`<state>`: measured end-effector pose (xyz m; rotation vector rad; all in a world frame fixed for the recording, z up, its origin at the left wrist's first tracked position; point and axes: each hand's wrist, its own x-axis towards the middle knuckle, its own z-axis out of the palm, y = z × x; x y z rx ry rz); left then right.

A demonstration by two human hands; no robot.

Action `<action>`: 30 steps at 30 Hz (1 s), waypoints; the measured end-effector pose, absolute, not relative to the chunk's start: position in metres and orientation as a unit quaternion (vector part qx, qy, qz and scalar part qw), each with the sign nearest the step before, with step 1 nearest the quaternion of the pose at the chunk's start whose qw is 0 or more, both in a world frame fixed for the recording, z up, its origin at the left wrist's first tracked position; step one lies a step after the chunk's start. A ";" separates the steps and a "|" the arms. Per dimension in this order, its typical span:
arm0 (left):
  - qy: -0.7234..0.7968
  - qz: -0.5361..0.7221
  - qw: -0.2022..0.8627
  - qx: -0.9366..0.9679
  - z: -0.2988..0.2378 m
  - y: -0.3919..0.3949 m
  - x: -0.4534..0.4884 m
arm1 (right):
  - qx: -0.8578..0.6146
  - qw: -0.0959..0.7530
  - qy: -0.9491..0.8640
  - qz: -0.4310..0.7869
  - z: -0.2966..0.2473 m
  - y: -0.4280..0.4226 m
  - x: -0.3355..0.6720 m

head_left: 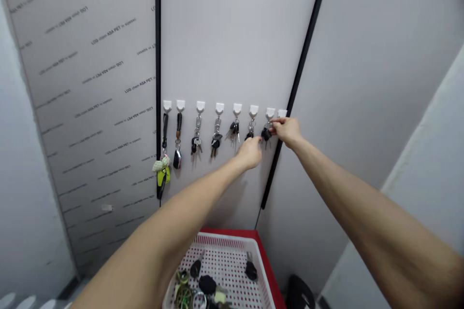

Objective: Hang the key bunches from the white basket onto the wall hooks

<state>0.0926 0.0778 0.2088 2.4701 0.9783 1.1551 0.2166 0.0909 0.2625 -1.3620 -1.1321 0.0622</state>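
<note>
A bunch of keys [267,133] with black heads hangs by its ring from a white hook [270,113] near the right end of a row. My right hand [288,131] pinches the ring and the keys' upper part from the right. Just left of and below that bunch is my left hand [250,153], its fingers curled and partly hidden; I cannot make out what they hold. Behind its knuckles another bunch of keys [250,130] hangs from the neighbouring hook [254,110], its lower part covered. A further hook [282,113] shows just above my right hand.
Farther left hang more key bunches [216,141], a car key on a braided strap [177,158] and a yellow-green fob [163,176]. Below, a white perforated basket [259,260] holds several keys and keyrings on a red surface [266,265]. Black strips [158,58] edge the wall panel.
</note>
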 end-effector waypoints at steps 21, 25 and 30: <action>0.286 0.016 0.118 0.951 -0.002 0.025 -0.063 | -0.537 0.134 -0.805 0.216 -0.010 -0.021 0.092; 0.300 0.006 0.100 0.949 -0.005 0.026 -0.060 | -0.532 0.126 -0.815 0.193 -0.013 -0.018 0.087; 0.338 0.043 0.172 0.924 -0.002 0.035 -0.057 | -0.532 0.195 -0.793 0.221 -0.011 -0.015 0.090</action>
